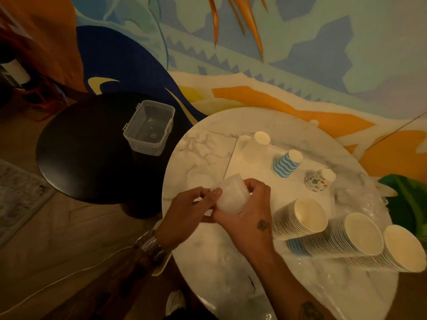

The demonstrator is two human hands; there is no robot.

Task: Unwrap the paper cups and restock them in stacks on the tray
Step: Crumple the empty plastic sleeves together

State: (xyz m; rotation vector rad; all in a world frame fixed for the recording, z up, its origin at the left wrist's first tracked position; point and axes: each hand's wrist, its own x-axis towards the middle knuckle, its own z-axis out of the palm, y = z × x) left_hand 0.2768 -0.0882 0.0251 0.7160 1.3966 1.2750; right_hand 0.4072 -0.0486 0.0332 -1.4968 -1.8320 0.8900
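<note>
My right hand (248, 212) grips a short stack of white cups (232, 196) still in clear wrap, held above the near left corner of the white tray (300, 192). My left hand (188, 210) pinches the wrap at the stack's left end. Upside down on the tray stand a white cup stack (255, 147), a blue wavy-striped cup (286, 163) and a small patterned cup (320, 180). Three long cup stacks lie on their sides at the right: one (300, 219), another with blue stripes (342, 237), and a third (397, 249).
The tray sits on a round marble table (201, 153). Loose clear wrap (323, 285) lies under the lying stacks. A black round stool (83, 148) at the left carries a clear plastic basket (149, 127). A painted wall stands behind.
</note>
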